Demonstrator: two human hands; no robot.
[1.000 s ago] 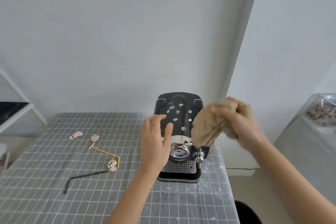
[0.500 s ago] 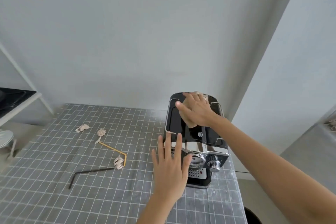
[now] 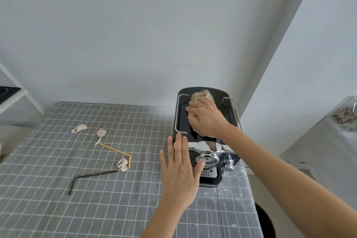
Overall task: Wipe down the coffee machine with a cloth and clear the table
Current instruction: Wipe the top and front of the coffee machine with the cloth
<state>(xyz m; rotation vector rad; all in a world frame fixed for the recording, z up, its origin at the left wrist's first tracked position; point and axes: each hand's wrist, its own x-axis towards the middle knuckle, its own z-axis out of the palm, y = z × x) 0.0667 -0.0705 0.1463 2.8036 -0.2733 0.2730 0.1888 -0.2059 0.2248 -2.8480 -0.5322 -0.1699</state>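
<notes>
The right hand (image 3: 206, 120) is pressing a bunched cloth (image 3: 201, 96) flat on the coffee machine's (image 3: 206, 135) top, at the table's (image 3: 96, 199) far right. The left hand (image 3: 178, 172) is spreading open fingers against the machine's left front corner, holding nothing.

Black-and-chrome coffee machine (image 3: 207, 147) stands upright at the table's (image 3: 96, 189) right edge; a beige cloth (image 3: 201, 96), seemingly bunched, lies on top.
</notes>
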